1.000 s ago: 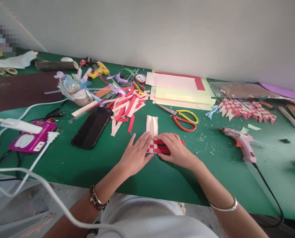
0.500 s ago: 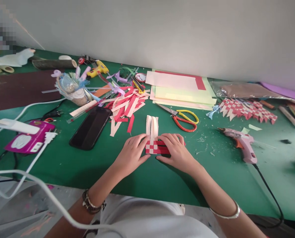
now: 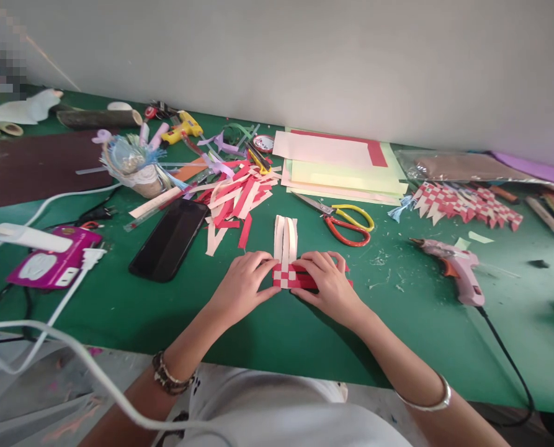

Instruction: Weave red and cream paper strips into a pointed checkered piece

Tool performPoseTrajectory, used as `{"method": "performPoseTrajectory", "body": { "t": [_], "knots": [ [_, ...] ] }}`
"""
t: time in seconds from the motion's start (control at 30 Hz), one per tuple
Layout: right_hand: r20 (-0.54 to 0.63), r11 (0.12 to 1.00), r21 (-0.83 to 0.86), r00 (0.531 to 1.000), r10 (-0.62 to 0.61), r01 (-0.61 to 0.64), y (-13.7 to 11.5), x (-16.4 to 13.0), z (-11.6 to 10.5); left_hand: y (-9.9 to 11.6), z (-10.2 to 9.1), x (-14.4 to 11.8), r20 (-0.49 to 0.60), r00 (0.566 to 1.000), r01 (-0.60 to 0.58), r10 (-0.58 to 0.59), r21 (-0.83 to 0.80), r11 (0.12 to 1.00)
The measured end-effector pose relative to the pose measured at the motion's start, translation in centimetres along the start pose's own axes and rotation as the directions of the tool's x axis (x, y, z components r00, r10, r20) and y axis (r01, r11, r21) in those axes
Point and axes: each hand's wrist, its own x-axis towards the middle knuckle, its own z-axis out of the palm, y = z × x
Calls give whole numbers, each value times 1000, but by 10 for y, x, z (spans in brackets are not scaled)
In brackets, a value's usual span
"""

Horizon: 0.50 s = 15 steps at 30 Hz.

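A small woven piece of red and cream paper strips (image 3: pixel 288 275) lies on the green table (image 3: pixel 277 329), with cream strip ends (image 3: pixel 285 236) sticking out toward the wall. My left hand (image 3: pixel 242 285) has its fingers curled against the weave's left edge, pinching the strips there. My right hand (image 3: pixel 329 281) lies flat on the red strips at its right side and presses them down. Both hands touch the weave.
A heap of cut red and cream strips (image 3: pixel 236 198) and a black phone (image 3: pixel 169 238) lie to the left. Scissors (image 3: pixel 346 222), stacked paper sheets (image 3: pixel 339 166), finished weaves (image 3: pixel 465 205) and a pink glue gun (image 3: pixel 453 268) sit right. A purple power strip (image 3: pixel 53 264) with white cables is far left.
My left hand's fingers went from flat to curled at the weave's left edge. My right hand shifted slightly along the red strips. The camera tilted a little.
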Motion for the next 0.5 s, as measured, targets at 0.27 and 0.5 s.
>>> {"method": "performPoseTrajectory", "body": {
  "t": [0.27,0.5],
  "knots": [
    [-206,997,-63,978,41,-55,4,-24,-11,10,-5,-5,-43,996,-69,74,108,992],
    [-200,941,-167,945,260,-295,-13,-35,-5,29,2,-18,92,971,-231,219,144,962]
  ]
}}
